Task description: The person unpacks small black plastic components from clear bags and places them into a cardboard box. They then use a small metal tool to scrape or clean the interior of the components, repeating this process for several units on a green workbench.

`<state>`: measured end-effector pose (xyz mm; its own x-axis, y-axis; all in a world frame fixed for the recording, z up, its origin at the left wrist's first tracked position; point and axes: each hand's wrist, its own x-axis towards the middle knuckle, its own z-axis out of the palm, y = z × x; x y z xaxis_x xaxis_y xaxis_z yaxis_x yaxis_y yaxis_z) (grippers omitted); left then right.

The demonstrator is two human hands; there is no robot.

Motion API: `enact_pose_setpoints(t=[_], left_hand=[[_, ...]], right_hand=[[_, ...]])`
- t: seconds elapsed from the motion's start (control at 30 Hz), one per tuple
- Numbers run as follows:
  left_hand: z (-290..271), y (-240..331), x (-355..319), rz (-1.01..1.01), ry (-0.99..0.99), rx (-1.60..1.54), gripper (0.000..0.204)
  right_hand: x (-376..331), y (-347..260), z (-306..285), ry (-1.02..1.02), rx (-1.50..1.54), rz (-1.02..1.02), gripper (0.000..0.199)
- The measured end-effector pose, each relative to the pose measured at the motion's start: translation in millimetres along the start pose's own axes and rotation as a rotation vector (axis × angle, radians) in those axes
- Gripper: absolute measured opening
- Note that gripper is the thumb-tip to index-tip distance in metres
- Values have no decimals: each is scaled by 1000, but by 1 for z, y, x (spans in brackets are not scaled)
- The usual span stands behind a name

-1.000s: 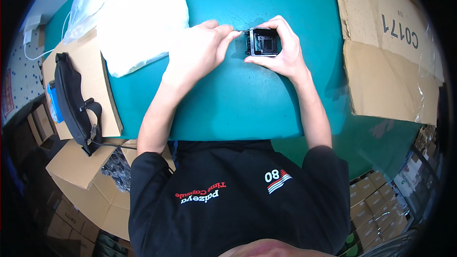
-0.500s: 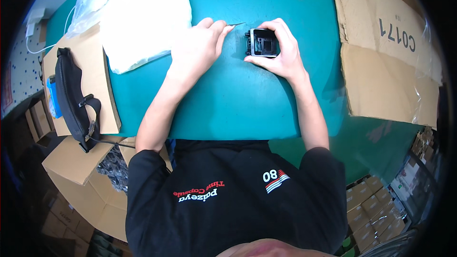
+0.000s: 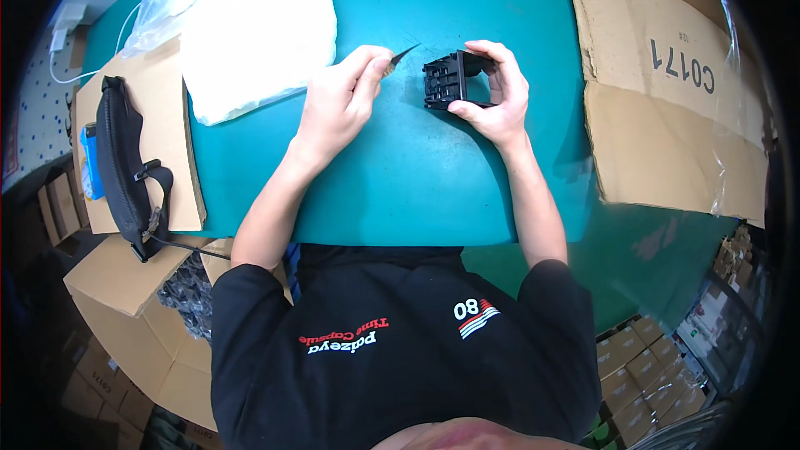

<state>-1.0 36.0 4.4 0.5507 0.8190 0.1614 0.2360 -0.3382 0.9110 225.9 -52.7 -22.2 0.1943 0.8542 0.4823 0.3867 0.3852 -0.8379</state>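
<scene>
My left hand [image 3: 340, 104] is closed around a small tool with a dark, pointed blade [image 3: 405, 55]. Its handle is mostly hidden in my fingers, and the tip points up and to the right. In my right hand [image 3: 502, 96] is a black plastic housing [image 3: 444, 82], box-shaped with an open frame, gripped between thumb and fingers. The ribbed, clipped side of the housing faces left, toward the blade. Blade and housing are apart, both above the green table mat [image 3: 400, 175].
A white plastic bag [image 3: 258, 33] lies at the left, beside a cardboard sheet with a black waist bag [image 3: 125, 162]. Flattened cardboard [image 3: 667, 92] covers the right side. Below left, an open carton [image 3: 150, 317] contains dark parts; stacked boxes [image 3: 646, 367] stand lower right.
My right hand has turned the housing, so its ribbed side now shows instead of its open face. My left hand has moved slightly down, and the blade tips more steeply upward.
</scene>
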Motion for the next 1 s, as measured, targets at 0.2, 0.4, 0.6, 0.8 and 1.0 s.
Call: enact_pose_setpoints(t=[0.2, 0.4, 0.6, 0.8, 1.0], left_hand=[[2, 7, -4, 88, -94, -69, 20], [5, 9, -8, 111, -103, 46, 17], [5, 10, -9, 128, -116, 49, 17], [4, 12, -9, 120, -125, 19, 17], [4, 13, -9, 156, -123, 11, 18]], right_hand=[[-2, -10, 7, -64, 357, 125, 79], [-12, -7, 17, -109, 573, 209, 83], [-15, -7, 18, -127, 668, 234, 89], [-16, -7, 18, -130, 703, 248, 91], [-16, -8, 16, -141, 714, 249, 91]])
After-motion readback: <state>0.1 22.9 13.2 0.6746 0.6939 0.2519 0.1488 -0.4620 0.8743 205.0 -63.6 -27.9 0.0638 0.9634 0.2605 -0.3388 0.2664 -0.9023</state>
